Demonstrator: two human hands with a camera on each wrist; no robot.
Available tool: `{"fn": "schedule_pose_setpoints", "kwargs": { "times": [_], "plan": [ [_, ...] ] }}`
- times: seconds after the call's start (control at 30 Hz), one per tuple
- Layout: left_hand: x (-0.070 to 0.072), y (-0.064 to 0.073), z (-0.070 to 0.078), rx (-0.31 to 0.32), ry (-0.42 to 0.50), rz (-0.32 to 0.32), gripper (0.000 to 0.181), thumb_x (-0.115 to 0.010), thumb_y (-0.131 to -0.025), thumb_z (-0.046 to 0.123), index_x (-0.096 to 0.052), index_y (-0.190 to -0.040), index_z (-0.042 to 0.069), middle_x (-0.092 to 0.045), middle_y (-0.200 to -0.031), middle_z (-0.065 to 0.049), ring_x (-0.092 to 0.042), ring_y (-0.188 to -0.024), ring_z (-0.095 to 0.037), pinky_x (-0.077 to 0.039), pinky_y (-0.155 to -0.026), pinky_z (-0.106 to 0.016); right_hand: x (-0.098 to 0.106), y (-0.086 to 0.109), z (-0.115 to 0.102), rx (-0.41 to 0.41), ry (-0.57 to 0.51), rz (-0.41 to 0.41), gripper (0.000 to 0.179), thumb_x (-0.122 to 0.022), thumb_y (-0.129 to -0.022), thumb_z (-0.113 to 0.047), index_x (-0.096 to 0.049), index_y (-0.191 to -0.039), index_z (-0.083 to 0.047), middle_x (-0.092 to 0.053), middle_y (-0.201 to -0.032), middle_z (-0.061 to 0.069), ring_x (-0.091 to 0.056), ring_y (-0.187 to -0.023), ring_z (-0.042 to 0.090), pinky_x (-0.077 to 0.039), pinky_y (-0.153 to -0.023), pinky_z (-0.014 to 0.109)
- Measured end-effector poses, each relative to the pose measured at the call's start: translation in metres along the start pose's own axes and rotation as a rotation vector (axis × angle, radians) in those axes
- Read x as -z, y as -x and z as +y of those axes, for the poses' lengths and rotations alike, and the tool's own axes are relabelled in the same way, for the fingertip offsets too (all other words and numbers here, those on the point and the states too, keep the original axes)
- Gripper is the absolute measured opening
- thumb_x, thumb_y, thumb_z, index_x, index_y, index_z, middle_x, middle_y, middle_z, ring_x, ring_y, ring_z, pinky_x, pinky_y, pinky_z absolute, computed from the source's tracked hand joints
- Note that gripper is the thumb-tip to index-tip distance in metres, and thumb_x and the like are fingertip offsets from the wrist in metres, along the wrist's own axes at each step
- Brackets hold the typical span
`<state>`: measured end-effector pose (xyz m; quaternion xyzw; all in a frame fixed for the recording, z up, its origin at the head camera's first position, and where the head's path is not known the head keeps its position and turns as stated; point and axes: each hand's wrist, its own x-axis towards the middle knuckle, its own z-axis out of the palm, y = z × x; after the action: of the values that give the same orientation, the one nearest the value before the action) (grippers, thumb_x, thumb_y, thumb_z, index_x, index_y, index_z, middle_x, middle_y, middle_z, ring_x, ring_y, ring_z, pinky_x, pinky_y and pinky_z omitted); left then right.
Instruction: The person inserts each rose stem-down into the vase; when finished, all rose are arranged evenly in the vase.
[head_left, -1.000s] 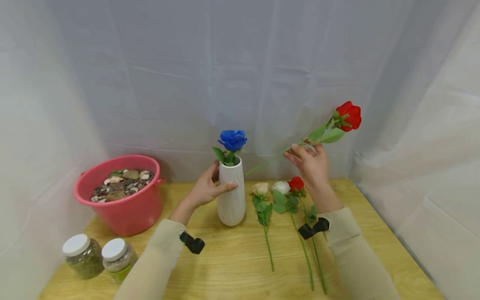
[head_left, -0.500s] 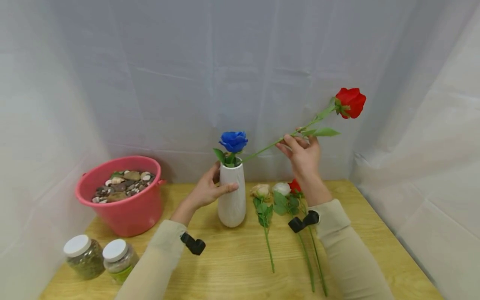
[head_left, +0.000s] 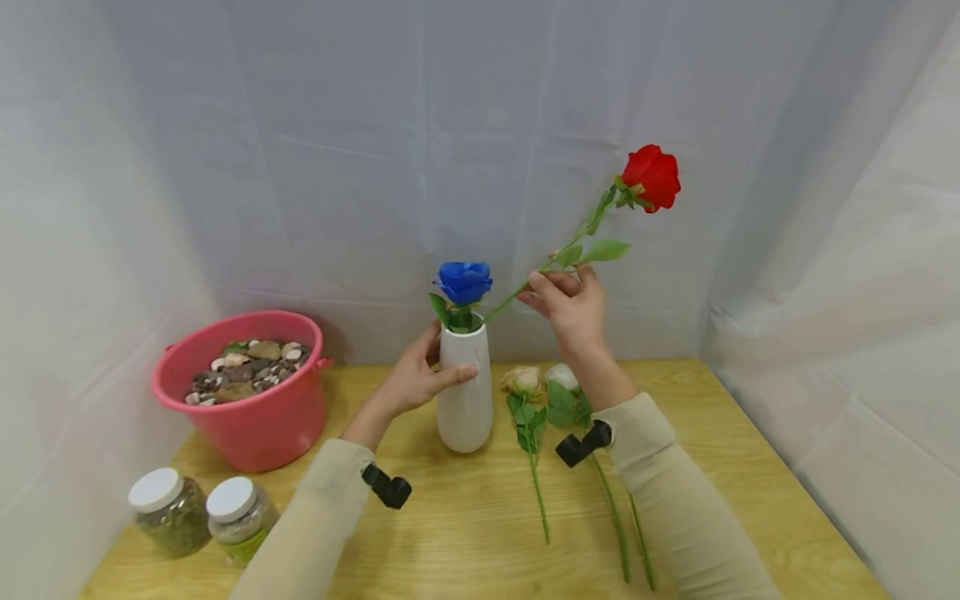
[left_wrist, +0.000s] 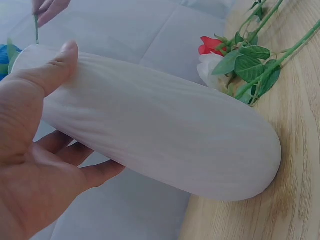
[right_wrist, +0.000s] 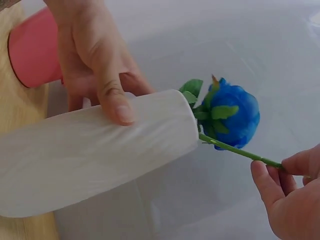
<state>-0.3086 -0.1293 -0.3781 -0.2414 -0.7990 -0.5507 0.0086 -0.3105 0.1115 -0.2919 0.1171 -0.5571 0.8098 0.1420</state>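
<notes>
A white vase point(head_left: 464, 400) stands upright on the table with a blue rose point(head_left: 463, 283) in its mouth. My left hand point(head_left: 411, 372) grips the vase near its top, thumb across the front and fingers round the back. To the right of the vase, my right hand point(head_left: 573, 312) pinches the green stem of a red rose point(head_left: 651, 178). That stem slants down to the left, and its lower end is inside the vase mouth, as the right wrist view also shows. How deep it reaches is hidden by the vase wall.
Right of the vase lie a cream rose point(head_left: 522, 381) and a white rose point(head_left: 562, 377); another red rose point(left_wrist: 210, 46) lies beside them. A pink bucket point(head_left: 258, 429) of stones stands left, with two white-lidded jars point(head_left: 171, 512) in front. A pale sheet hangs behind.
My right hand has moved left with the red rose, whose bloom now stands higher and the stem steeper. Its stem end has entered the vase mouth. The left hand has stayed on the vase.
</notes>
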Motion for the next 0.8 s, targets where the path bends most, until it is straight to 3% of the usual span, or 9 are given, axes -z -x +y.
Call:
{"fn": "schedule_pose_setpoints", "kwargs": {
  "times": [0.23,0.33,0.57,0.8],
  "plan": [
    [-0.001,-0.001,-0.001,-0.007,0.005,-0.001,0.091,-0.081,-0.095,0.017,-0.026,-0.168,0.018,-0.05,-0.16,-0.018,-0.053,-0.144,-0.04,-0.046,-0.115,-0.062,-0.009,0.001,0.011,-0.026,0.057,-0.054,0.074,-0.066,-0.1,0.005,-0.028,-0.163,-0.002,-0.07,-0.083,-0.006,-0.073,-0.081,0.013,-0.065,-0.085,0.034],
    [-0.001,-0.001,0.0,-0.009,0.003,-0.002,0.091,-0.081,-0.095,0.017,-0.026,-0.168,0.018,-0.049,-0.16,-0.018,-0.053,-0.144,-0.04,-0.046,-0.115,-0.062,-0.011,0.001,0.015,-0.016,0.078,-0.059,0.068,-0.067,-0.098,0.007,-0.038,-0.159,-0.004,-0.07,-0.083,-0.005,-0.073,-0.079,0.014,-0.065,-0.083,0.033],
    [-0.003,-0.002,0.0,0.001,-0.001,-0.004,0.091,-0.08,-0.095,0.018,-0.026,-0.168,0.021,-0.049,-0.16,-0.018,-0.053,-0.144,-0.04,-0.046,-0.115,-0.062,-0.017,0.003,0.026,0.012,0.13,-0.082,0.042,-0.068,-0.096,0.01,-0.055,-0.135,0.007,-0.071,-0.086,-0.002,-0.075,-0.072,0.013,-0.066,-0.079,0.035],
    [-0.003,-0.003,-0.004,-0.015,0.012,-0.008,0.09,-0.08,-0.096,0.018,-0.026,-0.168,0.02,-0.05,-0.159,-0.018,-0.054,-0.143,-0.04,-0.047,-0.114,-0.062,-0.021,0.007,0.036,-0.011,0.311,-0.087,0.046,-0.073,-0.096,0.0,-0.062,-0.14,0.003,-0.074,-0.111,0.025,-0.077,-0.079,0.014,-0.065,-0.087,0.039]
  ]
}}
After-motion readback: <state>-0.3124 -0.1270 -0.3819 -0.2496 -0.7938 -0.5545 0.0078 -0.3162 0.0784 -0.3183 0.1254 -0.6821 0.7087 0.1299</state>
